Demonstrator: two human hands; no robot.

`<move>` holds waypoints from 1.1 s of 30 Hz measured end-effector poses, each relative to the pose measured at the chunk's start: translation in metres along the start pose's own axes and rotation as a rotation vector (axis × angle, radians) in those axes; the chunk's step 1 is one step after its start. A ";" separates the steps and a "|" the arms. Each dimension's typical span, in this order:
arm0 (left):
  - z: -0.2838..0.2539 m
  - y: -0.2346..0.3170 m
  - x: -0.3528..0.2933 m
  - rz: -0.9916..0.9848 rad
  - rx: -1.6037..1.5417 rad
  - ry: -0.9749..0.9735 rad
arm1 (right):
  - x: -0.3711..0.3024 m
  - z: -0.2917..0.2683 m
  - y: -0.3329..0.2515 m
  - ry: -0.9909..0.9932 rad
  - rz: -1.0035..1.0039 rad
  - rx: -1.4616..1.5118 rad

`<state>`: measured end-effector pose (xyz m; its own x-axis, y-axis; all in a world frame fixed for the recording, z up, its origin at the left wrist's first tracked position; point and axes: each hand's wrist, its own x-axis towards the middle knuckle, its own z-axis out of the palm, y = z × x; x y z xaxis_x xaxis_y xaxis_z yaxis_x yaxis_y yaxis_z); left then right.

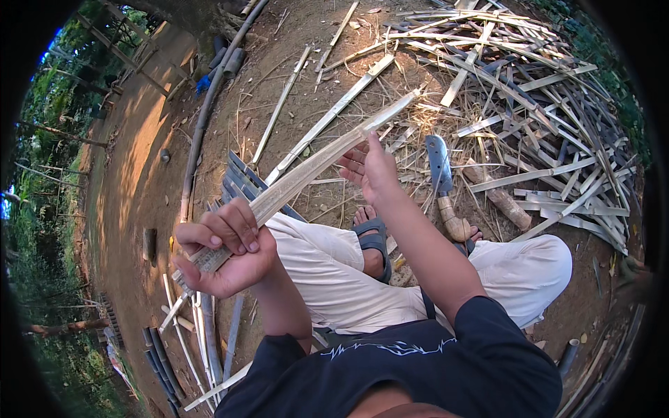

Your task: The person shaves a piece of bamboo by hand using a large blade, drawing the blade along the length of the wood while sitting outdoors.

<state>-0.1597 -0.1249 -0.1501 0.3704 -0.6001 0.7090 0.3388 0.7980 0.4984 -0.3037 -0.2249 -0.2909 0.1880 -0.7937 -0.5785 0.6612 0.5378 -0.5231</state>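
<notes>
The left hand [226, 244] is closed in a fist around the lower part of a long pale bamboo strip [306, 171]; the strip slants across the person's lap and up to the right, its narrow end pointing away over the ground; the right hand [376, 171] is loosely cupped just below the strip's far half, thumb raised to its edge, fingers curled but not clenched; whether those fingers bear on the strip is hard to tell from this angle.

A machete [439, 167] with a wooden handle lies on the ground to the right of the right forearm, handle toward the person; a short log [498, 195] lies to its right; beyond them spreads a big heap of split strips [543, 118]; dark slats [244, 181] lie beyond the left hand, near the light trousers [327, 279]; a sandaled foot [373, 244] shows between the forearms; more thin strips [205, 341] lie at lower left, beside dark tubes [160, 366].
</notes>
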 end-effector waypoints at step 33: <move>0.018 0.079 0.069 0.035 0.344 0.126 | -0.087 -0.113 0.005 0.060 -0.560 -1.117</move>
<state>-0.1233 -0.1020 -0.0526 0.4879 -0.5570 0.6720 0.0211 0.7772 0.6289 -0.3987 -0.1207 -0.3139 0.0276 -0.9927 -0.1172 -0.3434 0.1007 -0.9338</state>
